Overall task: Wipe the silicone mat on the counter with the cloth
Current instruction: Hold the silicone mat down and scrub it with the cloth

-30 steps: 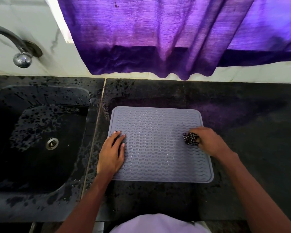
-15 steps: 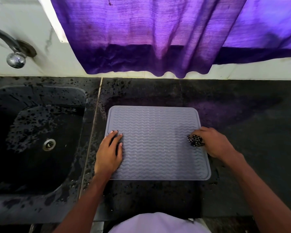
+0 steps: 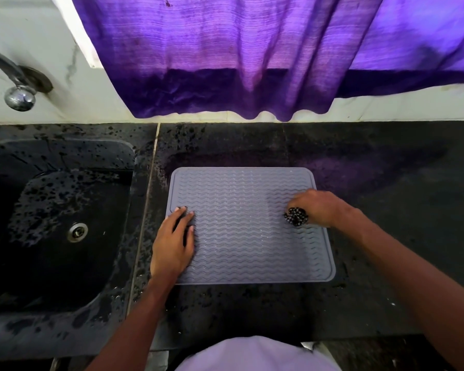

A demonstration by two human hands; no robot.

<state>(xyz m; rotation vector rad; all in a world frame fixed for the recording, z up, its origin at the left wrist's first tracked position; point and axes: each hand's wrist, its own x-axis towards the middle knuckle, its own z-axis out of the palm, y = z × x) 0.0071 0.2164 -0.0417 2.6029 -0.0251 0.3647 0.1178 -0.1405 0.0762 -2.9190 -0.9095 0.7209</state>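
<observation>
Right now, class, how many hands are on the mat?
2. The left hand lies flat on the mat near its left edge; the right hand grips the cloth near the mat's right edge.

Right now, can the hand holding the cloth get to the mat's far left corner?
Probably yes. Only bare mat lies between the right hand, gripping the cloth, and that corner; the left hand rests flat nearer on the left edge, out of the path.
</observation>
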